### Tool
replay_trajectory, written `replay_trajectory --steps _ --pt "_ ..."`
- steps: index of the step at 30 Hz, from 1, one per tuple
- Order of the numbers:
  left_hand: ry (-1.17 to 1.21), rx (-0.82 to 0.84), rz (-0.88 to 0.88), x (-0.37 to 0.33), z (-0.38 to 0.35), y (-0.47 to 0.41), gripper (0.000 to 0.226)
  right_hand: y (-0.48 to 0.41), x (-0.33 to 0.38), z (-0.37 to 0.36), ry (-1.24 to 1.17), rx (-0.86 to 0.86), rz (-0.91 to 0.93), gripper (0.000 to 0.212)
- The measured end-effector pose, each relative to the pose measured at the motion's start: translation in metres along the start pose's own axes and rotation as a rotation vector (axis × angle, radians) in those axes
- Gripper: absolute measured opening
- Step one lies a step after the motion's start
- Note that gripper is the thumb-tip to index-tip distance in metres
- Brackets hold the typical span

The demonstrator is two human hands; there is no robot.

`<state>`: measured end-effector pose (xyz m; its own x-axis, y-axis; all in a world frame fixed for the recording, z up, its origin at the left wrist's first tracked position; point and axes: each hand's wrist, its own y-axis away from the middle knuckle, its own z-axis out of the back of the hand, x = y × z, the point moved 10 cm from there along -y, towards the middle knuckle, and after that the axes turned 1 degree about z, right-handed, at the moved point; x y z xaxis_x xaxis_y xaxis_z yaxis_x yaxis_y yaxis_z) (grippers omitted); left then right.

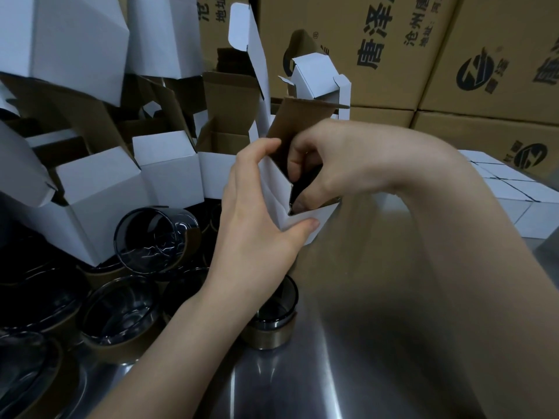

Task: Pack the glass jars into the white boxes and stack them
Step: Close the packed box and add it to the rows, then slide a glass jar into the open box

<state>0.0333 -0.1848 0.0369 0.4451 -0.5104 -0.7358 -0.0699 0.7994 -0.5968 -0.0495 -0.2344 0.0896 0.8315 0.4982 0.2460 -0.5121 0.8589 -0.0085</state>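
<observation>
The left hand [254, 207] grips the small white cardboard box [273, 189] by its corner above the steel counter [332, 358]; the right hand [326, 164] pinches a dark glass jar [303, 183] at the box mouth; glass likely heavy, slick, breakable, best held by the rim; card light, crushable.

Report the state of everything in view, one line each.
held box, top flap open, gripped by left hand
right hand, fingers curled into the box's mouth, pinching dark jar
side jar, lying on its side, unpacked
upright jar, standing, unpacked
stacked boxes, closed
brown cartons, closed
</observation>
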Motion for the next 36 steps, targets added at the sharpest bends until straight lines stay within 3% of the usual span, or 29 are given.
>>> replay_trajectory --steps 13,19,23,26,30,32,34,36 --pt "0.139 -0.02 0.047 0.002 0.007 -0.003 0.085 0.001 0.006 0.0 0.031 -0.044 0.036 0.049" --pt "0.16 -0.015 0.064 0.004 0.008 -0.006 0.085 0.001 0.008 0.003 0.064 -0.092 0.055 0.046" --pt "0.204 -0.027 0.072 0.009 0.014 -0.009 0.084 0.004 0.01 0.013 0.031 -0.164 0.098 0.034" --pt "0.238 -0.043 0.101 0.016 0.02 -0.011 0.082 0.009 0.007 0.032 -0.14 -0.322 0.142 0.012" --pt "0.321 -0.053 0.152 0.02 0.021 -0.012 0.079 0.013 -0.012 0.043 -0.599 -0.598 0.166 0.035" --pt "0.357 -0.052 0.167 0.022 0.021 -0.012 0.077 0.011 -0.029 0.031 -0.758 -0.683 0.112 0.031" --pt "0.368 -0.038 0.194 0.025 0.019 -0.012 0.075 0.004 -0.049 0.007 -0.879 -0.658 0.02 0.022" --pt "0.361 -0.024 0.21 0.027 0.017 -0.011 0.078 -0.006 -0.061 -0.023 -1.062 -0.525 -0.043 0.036"
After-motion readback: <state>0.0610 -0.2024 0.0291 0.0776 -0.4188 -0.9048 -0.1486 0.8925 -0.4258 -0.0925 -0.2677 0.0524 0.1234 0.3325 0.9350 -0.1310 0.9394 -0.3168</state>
